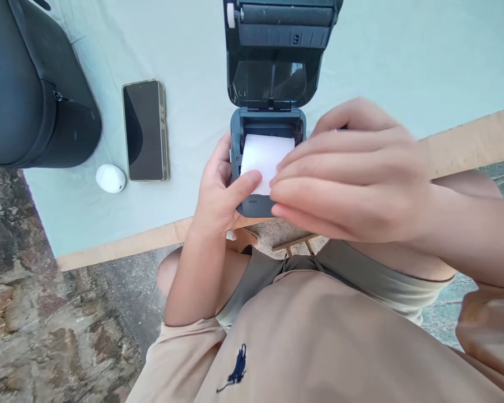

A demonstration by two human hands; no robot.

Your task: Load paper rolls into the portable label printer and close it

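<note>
A small dark grey label printer [237, 143] stands at the near edge of the table with its lid [273, 50] swung up and back. A white paper roll [264, 154] lies in its open bay. My left hand [216, 193] grips the printer's left side, thumb pressing on the paper's front edge. My right hand [353, 168] hovers over the printer's right side, fingers together and extended, fingertips touching the paper next to my left thumb.
A smartphone [145, 130] lies face up on the pale green table cover [403, 61], a white earbud case [110, 178] beside it. A black cylindrical bag [29, 89] sits at the far left. Stone floor [37, 319] lies below the table's wooden edge [121, 246].
</note>
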